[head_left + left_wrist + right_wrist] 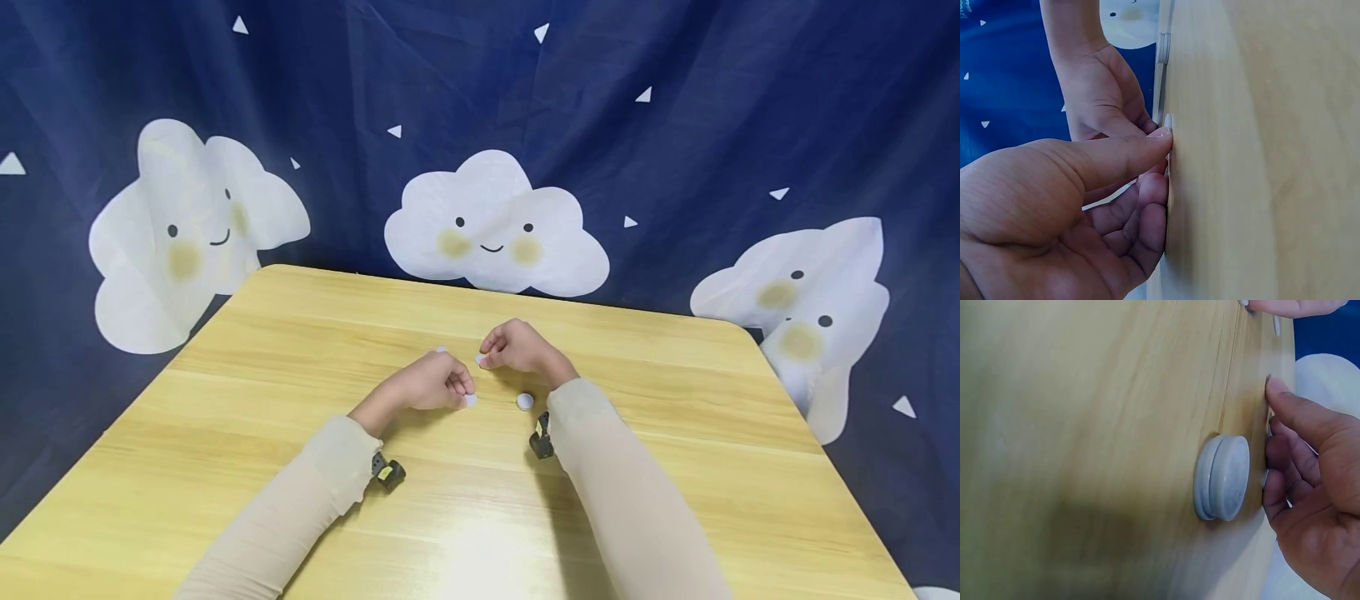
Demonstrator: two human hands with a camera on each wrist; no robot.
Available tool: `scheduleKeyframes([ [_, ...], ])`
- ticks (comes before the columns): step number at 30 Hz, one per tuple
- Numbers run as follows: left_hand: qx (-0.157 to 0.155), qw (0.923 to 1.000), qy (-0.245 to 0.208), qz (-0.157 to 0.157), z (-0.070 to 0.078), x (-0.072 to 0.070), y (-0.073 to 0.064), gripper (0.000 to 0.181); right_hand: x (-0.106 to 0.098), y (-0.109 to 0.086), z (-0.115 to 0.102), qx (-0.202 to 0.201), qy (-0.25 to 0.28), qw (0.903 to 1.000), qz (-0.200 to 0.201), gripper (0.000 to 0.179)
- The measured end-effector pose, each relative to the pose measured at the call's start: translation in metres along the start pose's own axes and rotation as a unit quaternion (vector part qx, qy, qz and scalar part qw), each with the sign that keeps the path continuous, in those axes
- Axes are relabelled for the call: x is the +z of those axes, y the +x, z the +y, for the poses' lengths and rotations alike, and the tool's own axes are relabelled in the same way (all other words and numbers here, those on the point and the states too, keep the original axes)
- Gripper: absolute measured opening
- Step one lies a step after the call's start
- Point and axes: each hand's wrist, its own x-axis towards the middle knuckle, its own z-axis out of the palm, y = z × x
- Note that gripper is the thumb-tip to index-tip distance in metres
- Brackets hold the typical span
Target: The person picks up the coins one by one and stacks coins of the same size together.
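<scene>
At the middle of the table, my left hand [438, 382] pinches a small white disc [471, 400] between thumb and fingers, low against the wood. In the left wrist view the disc's thin edge [1169, 121] shows at the thumb tip. Slightly farther back, my right hand [519, 347] pinches another white disc [480, 359] at the tabletop, its curled fingers partly covering it. Two discs stacked one on the other [1222, 477] lie beside the right hand. Just beyond the left hand sits one more white disc [442, 349], partly hidden by the knuckles.
The light wooden table [465, 492] reaches back to a dark blue curtain [330, 75] printed with white clouds and triangles. Small black wrist cameras [389, 473] hang by both sleeve cuffs, close over the tabletop.
</scene>
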Motion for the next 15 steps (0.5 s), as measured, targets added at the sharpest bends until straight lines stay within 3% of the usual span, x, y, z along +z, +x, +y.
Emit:
scheduleKeyframes([
  [8,0.001,0.9999,-0.009,-0.004,0.0017,-0.0005,-0.0018,0.011,-0.0013,0.0012,-0.004,0.011,0.008,0.9994,-0.031,0.009],
  [15,0.003,0.9999,-0.014,-0.002,0.0001,-0.0001,-0.0006,0.013,-0.0028,-0.0009,-0.0059,-0.012,0.0,0.9994,-0.033,0.012],
])
